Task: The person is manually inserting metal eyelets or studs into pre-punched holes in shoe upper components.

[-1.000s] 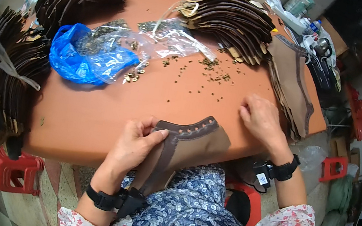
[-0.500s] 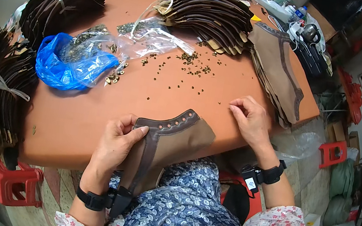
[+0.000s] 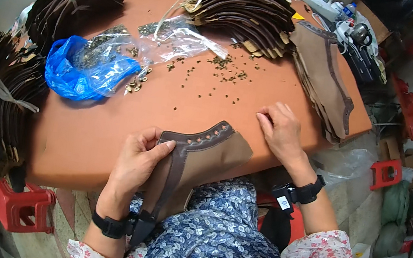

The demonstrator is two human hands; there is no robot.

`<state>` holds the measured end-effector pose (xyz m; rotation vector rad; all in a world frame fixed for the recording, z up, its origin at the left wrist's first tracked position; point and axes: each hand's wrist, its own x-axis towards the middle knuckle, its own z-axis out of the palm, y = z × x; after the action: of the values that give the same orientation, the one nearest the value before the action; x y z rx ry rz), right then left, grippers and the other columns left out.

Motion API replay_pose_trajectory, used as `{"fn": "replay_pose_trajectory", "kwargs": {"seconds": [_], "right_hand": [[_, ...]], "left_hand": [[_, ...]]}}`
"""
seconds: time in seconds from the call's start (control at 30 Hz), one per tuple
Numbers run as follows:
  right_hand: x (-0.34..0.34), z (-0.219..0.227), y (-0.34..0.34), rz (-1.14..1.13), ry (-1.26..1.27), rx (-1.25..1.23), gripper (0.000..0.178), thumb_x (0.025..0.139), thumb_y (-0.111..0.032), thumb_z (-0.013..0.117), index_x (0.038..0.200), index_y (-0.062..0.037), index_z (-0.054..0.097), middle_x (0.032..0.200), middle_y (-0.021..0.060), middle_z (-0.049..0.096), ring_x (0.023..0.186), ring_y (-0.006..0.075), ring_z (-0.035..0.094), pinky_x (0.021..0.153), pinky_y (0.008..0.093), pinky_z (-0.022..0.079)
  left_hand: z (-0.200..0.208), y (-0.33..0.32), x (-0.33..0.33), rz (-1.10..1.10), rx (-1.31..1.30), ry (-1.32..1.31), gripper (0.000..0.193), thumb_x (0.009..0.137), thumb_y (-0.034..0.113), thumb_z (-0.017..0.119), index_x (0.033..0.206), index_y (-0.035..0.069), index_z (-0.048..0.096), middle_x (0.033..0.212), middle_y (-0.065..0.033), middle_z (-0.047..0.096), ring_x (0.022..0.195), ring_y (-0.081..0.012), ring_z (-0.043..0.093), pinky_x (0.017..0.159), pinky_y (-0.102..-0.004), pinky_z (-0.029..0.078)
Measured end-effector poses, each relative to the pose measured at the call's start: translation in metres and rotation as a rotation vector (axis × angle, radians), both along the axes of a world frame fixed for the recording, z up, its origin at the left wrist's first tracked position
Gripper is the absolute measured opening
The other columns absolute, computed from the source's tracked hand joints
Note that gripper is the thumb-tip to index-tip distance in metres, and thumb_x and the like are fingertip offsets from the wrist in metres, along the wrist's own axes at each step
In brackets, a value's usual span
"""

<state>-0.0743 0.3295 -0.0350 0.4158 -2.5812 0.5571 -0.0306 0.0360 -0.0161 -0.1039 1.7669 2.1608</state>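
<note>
My left hand point(image 3: 142, 159) grips a brown shoe upper piece point(image 3: 206, 164) by its top left corner, the thumb lying on the dark trim. Along that dark edge runs a row of small round holes. The piece slants over the table's near edge and hangs down by my lap. To its right, my right hand point(image 3: 281, 133) hovers low by the table with thumb and forefinger pressed together. What the pinch holds, if anything, is too small to make out. Beyond both hands, small metal eyelets point(image 3: 223, 63) lie scattered on the orange-brown table point(image 3: 101, 138).
A blue plastic bag point(image 3: 65, 72) and a clear bag point(image 3: 171, 46) of small metal parts sit left of centre. Tied stacks of dark pieces point(image 3: 69, 2) line the left side. Another stack point(image 3: 242, 14) and brown uppers point(image 3: 324, 77) lie farther back. Red stools point(image 3: 21, 207) flank the table.
The right hand has shifted slightly, its finger and thumb tips now closer together. A lone eyelet near those fingertips no longer shows. The left hand still grips the upper; the whole view has shifted a little.
</note>
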Motion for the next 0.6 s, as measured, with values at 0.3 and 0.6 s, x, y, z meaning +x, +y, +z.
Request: {"fn": "replay_pose_trajectory", "kwargs": {"seconds": [0.3, 0.6], "right_hand": [[0.022, 0.034, -0.028, -0.058, -0.279, -0.378, 0.006, 0.081, -0.005, 0.065, 0.084, -0.0006, 0.062, 0.079, 0.0115, 0.061, 0.076, 0.0271, 0.06, 0.067, 0.0362, 0.048], [0.039, 0.032, -0.101, 0.403, 0.047, -0.275, 0.012, 0.073, -0.002, 0.071, 0.08, -0.0023, 0.061, 0.085, 0.0096, 0.058, 0.084, 0.0279, 0.057, 0.073, 0.037, 0.047]], "left_hand": [[-0.002, -0.006, -0.002, -0.086, 0.073, -0.015, 0.018, 0.092, 0.004, 0.058, 0.107, -0.005, 0.062, 0.095, -0.0073, 0.069, 0.081, -0.0086, 0.064, 0.072, -0.0215, 0.053], [0.003, -0.011, -0.005, -0.147, 0.085, -0.052, 0.021, 0.092, 0.004, 0.058, 0.11, -0.005, 0.063, 0.098, -0.0075, 0.068, 0.083, -0.0093, 0.064, 0.074, -0.022, 0.053]]}}
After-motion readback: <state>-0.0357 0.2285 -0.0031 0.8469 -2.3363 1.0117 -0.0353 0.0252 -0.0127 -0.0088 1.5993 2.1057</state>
